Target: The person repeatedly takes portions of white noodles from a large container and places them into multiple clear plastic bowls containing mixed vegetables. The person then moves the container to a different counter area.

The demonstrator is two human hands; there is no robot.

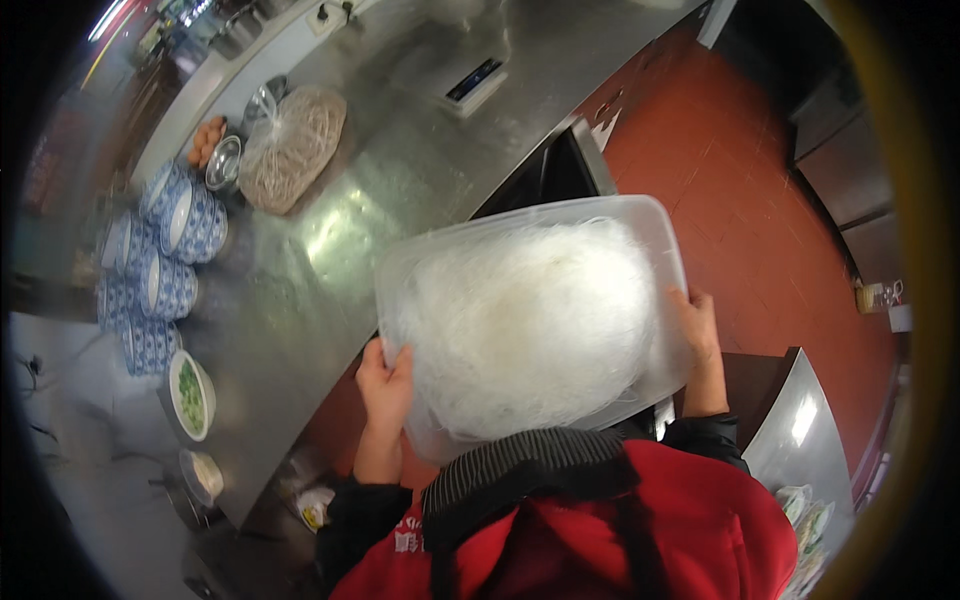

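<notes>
A translucent white plastic tub (668,255) is held up in front of me, close to my chest. Thin whitish rice noodles (535,315) fill it in one tangled heap. My left hand (387,385) grips the tub's left side, thumb over the rim. On the opposite side, my right hand (697,325) is closed round the wall with its fingers showing at the rim. The undersides of both grips are hidden by the tub.
On the steel counter (330,270) to the left stand stacked blue-and-white bowls (195,222), a bag of brownish noodles (292,150), eggs (207,138) and a bowl of chopped greens (190,393). A digital scale (475,85) sits farther back. Red floor tiles (740,190) extend to the right.
</notes>
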